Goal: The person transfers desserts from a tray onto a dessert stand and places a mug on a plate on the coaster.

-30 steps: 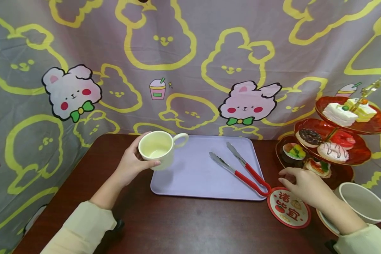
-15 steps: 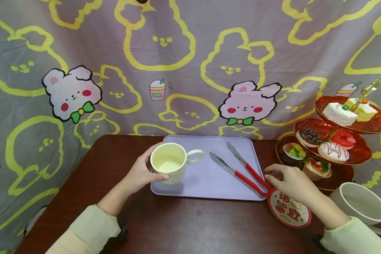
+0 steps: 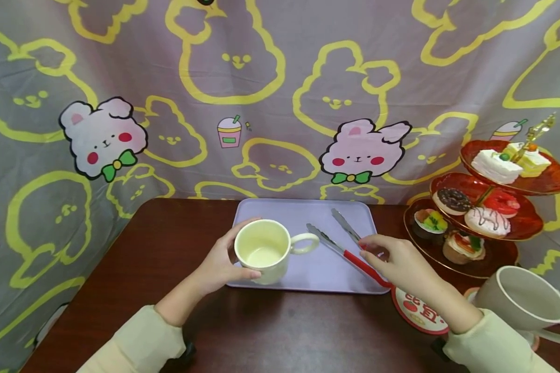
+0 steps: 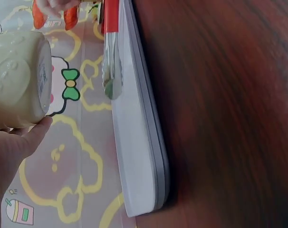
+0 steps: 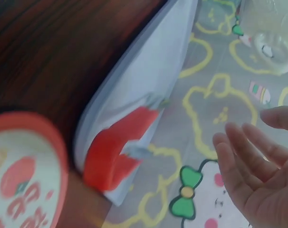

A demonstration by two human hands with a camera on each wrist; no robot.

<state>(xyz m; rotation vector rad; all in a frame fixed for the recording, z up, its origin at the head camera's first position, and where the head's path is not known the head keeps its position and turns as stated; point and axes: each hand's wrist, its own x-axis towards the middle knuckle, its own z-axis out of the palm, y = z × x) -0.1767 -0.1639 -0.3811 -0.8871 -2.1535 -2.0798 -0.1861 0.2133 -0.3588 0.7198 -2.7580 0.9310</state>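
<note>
My left hand [image 3: 221, 267] holds a pale yellow mug [image 3: 263, 247] by its side, thumb in front and fingers behind. The mug is upright with its handle pointing right. Its underside, with a small label, shows raised above the tray in the left wrist view. My right hand [image 3: 399, 261] is over the tray's right side with its fingers loosely bent and nothing in them, as the right wrist view [image 5: 258, 175] of the hand confirms. Below it lie tongs [image 3: 361, 265] with red handles and metal tips on the lavender tray [image 3: 308, 210]; the hand hides part of them.
A three-tier red stand [image 3: 532, 223] with cakes, doughnuts and cupcakes is at the right. In front of it are a round coaster [image 3: 417, 313] with red lettering and a larger grey-white mug [image 3: 518, 300]. A patterned cloth [image 3: 261, 114] hangs behind the dark wooden table [image 3: 280, 336].
The left hand has carried the yellow mug right and nearer the front, over the tray. From beside the cake stand, the right hand has moved left, over the tongs' handles.
</note>
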